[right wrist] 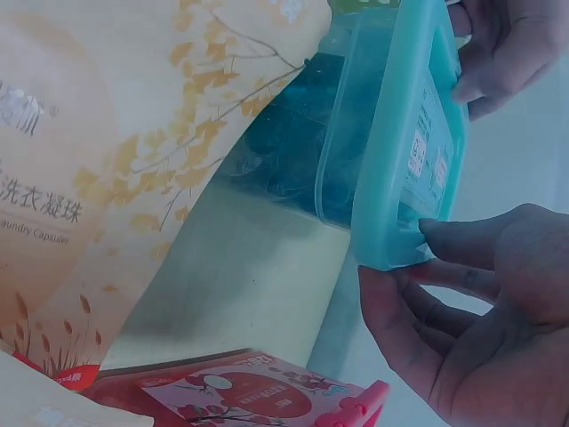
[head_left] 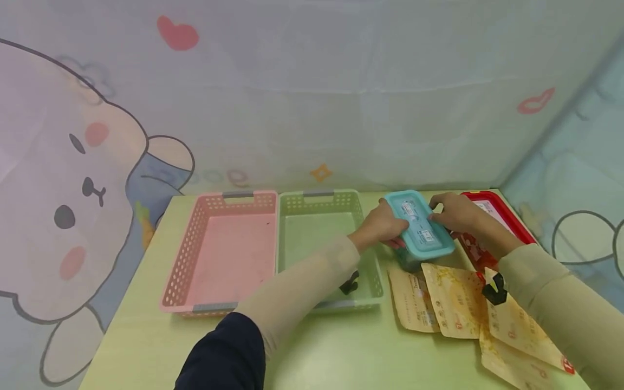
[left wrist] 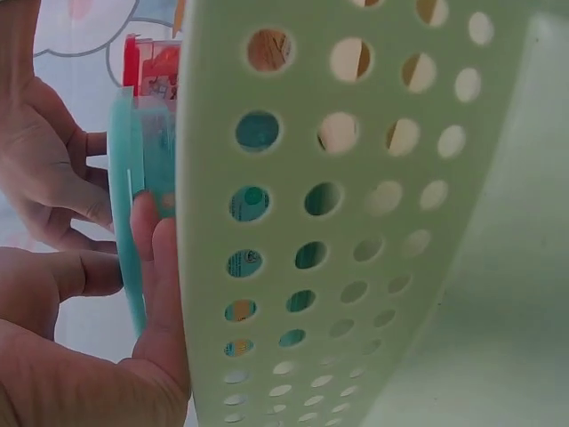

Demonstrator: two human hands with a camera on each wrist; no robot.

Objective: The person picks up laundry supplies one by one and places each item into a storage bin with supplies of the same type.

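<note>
While the left hand (head_left: 382, 223) pinches the left edge of the turquoise-lidded box (head_left: 420, 225) in the head view, the right hand (head_left: 455, 214) pinches its right edge, just right of the green basket (head_left: 319, 233). From the left wrist, the left thumb presses the lid (left wrist: 124, 222), fingers against the side. From the right wrist, right thumb and fingers pinch the lid's end, near pouches (right wrist: 107, 178) and a red-lidded box (right wrist: 258, 391).

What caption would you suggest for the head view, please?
Left fingers and right fingers hold a turquoise box beside a green basket.

Pale wall (head_left: 312, 108), cartoon animal (head_left: 53, 173), pink heart (head_left: 178, 34), yellow-green tabletop (head_left: 351, 346)
</note>
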